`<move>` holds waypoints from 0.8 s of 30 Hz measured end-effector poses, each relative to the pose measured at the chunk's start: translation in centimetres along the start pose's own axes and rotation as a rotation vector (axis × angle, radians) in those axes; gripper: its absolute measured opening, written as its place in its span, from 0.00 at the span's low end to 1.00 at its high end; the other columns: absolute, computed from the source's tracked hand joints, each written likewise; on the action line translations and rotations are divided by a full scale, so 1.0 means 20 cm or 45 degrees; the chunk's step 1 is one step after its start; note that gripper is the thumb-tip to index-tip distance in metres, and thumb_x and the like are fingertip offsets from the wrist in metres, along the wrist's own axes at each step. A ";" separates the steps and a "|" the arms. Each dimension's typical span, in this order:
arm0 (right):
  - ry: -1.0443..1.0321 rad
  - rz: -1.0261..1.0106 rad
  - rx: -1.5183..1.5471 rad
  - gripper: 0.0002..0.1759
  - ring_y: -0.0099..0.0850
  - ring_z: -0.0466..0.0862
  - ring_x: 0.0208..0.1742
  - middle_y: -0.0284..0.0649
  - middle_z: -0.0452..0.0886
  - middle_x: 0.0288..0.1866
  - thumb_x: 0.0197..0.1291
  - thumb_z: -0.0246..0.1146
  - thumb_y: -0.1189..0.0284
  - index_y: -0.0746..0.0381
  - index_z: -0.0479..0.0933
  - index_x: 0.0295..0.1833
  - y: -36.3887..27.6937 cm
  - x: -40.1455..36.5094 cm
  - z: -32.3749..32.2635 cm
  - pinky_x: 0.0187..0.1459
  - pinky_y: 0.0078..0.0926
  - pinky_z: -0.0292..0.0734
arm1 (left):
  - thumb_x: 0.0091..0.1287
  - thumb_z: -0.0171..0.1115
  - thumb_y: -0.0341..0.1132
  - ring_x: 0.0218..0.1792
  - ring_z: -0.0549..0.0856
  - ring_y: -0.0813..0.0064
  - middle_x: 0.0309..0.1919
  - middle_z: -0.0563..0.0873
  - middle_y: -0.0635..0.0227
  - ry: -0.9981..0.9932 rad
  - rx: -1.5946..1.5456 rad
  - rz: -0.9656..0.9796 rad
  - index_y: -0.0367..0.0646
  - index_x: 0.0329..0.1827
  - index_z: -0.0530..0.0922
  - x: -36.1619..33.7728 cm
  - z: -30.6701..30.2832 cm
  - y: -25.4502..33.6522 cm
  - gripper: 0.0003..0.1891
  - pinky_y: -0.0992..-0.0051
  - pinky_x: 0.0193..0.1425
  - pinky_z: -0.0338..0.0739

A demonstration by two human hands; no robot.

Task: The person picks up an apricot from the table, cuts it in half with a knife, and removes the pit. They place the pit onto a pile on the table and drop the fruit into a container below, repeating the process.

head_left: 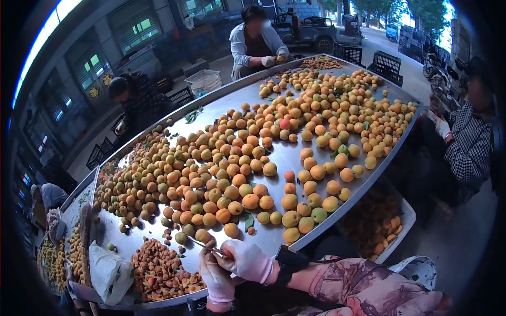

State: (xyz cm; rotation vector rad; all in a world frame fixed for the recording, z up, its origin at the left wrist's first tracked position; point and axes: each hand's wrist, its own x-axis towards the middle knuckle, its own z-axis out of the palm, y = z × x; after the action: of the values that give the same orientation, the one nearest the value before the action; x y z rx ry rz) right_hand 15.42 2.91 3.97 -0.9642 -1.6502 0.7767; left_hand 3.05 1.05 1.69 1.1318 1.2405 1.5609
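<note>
My right hand point(250, 260), in a white glove, is closed around a small knife point(202, 245) with a reddish handle. Its thin blade points left over the metal tabletop. Just beside it, my left hand point(215, 276), also gloved, has its fingers pinched together near the blade; what they hold is hidden. Apricots point(232, 230) lie loose right beyond both hands, with a greenish apricot point(181, 238) close to the blade tip. To the left of my left hand is a heap of brown apricot stones point(163, 268).
The metal table point(295, 244) has a raised rim and carries many apricots. A crumpled plastic bag point(109, 274) lies at the near left corner. Below the right edge stand a crate point(407, 224) of halved apricots and a white bucket point(419, 269). Co-workers point(258, 42) sit around the table.
</note>
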 end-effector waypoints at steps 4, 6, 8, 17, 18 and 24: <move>-0.136 -0.173 -0.099 0.13 0.51 0.80 0.32 0.48 0.79 0.31 0.65 0.68 0.63 0.61 0.76 0.36 0.02 0.01 -0.02 0.33 0.41 0.75 | 0.83 0.41 0.47 0.47 0.80 0.74 0.48 0.81 0.62 -0.056 -0.111 -0.242 0.34 0.66 0.73 -0.04 -0.04 0.06 0.25 0.74 0.56 0.76; -0.119 -0.278 -0.216 0.11 0.49 0.81 0.31 0.46 0.77 0.30 0.60 0.70 0.66 0.60 0.77 0.36 0.01 0.01 -0.01 0.33 0.41 0.76 | 0.68 0.62 0.29 0.55 0.84 0.61 0.55 0.83 0.55 -0.243 0.585 0.162 0.34 0.64 0.74 -0.05 -0.10 0.08 0.21 0.66 0.62 0.78; -0.195 -0.332 -0.286 0.12 0.48 0.82 0.31 0.44 0.78 0.30 0.56 0.72 0.65 0.59 0.77 0.36 0.02 0.00 -0.01 0.33 0.41 0.78 | 0.61 0.69 0.25 0.54 0.85 0.58 0.54 0.84 0.53 -0.343 1.007 0.299 0.35 0.62 0.75 -0.04 -0.15 0.12 0.24 0.65 0.59 0.80; -0.206 0.092 0.117 0.09 0.32 0.77 0.25 0.41 0.77 0.25 0.65 0.69 0.71 0.63 0.78 0.35 0.00 0.02 0.04 0.30 0.29 0.73 | 0.76 0.50 0.31 0.32 0.79 0.79 0.44 0.86 0.59 -0.350 0.576 0.064 0.40 0.63 0.74 0.02 -0.26 0.26 0.15 0.80 0.34 0.73; -0.334 0.084 0.107 0.10 0.33 0.76 0.25 0.41 0.77 0.25 0.65 0.69 0.71 0.63 0.78 0.34 -0.01 0.01 0.05 0.31 0.30 0.73 | 0.77 0.50 0.31 0.27 0.76 0.83 0.43 0.86 0.60 -0.308 0.291 -0.173 0.40 0.63 0.73 0.04 -0.29 0.26 0.15 0.83 0.29 0.69; -0.694 -0.007 0.067 0.08 0.35 0.79 0.29 0.40 0.79 0.29 0.65 0.67 0.69 0.63 0.80 0.36 -0.02 0.00 -0.02 0.34 0.29 0.74 | 0.78 0.45 0.64 0.19 0.72 0.84 0.40 0.86 0.58 0.131 -0.608 -0.710 0.45 0.56 0.75 0.07 -0.30 0.24 0.29 0.89 0.20 0.64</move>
State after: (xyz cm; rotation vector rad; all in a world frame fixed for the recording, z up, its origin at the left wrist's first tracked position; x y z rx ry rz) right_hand 15.64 2.71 4.32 -0.7459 -2.0800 1.1434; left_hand -3.40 0.16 5.94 0.3603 1.0482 1.3807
